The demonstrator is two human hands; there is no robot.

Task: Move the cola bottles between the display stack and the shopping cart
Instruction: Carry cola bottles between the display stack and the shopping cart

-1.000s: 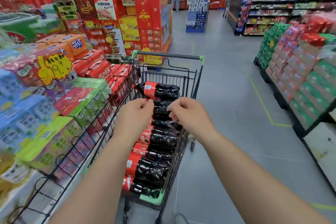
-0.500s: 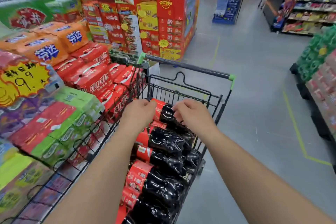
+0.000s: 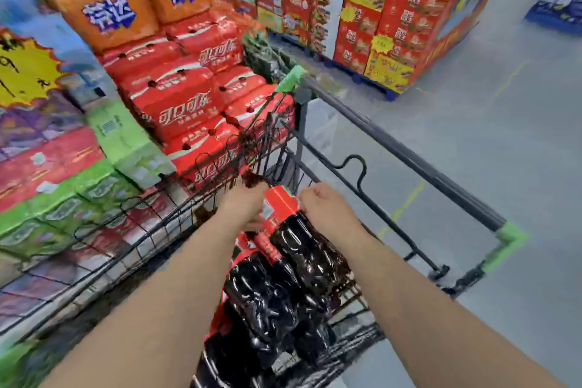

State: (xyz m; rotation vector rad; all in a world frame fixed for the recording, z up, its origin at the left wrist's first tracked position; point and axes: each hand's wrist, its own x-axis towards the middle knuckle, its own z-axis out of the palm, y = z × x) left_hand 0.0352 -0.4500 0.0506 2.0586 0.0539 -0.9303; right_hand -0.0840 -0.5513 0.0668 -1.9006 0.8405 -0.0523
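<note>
Your left grip [image 3: 244, 203] and your right grip [image 3: 327, 211] are both closed on one thing: a dark, glossy plastic cola bottle with a red wrap label [image 3: 302, 239]. The left fingers curl in at the label's left side and the right fingers curl tight against its right edge (motion blur hides the fingertips themselves). The bottle lies lengthwise, its labelled end pointing away from you and its ribbed, shiny body running back toward you.

It sits on top of the load inside the black wire shopping cart with green plastic corner caps [image 3: 393, 148], near the basket's far end. Under and beside it, more dark cola bottles with red labels [image 3: 258, 302] lie packed side by side in the basket, their surfaces catching small highlights.

Just left of the cart stands the display stack: red shrink-wrapped cola packs with white lettering [image 3: 176, 104], soft-cornered and film-covered, close against the cart's wire side. Orange film-wrapped packs with blue lettering [image 3: 110, 9] sit above them, and pale green wrapped packs [image 3: 126, 141] lie beside them. A yellow starburst price card [image 3: 25, 72] hangs at the far left. A low black wire fence [image 3: 126, 245] runs along the display's front. Beyond the cart, red and yellow cardboard cartons [image 3: 393, 9] are stacked on the smooth grey floor [image 3: 504, 135].
</note>
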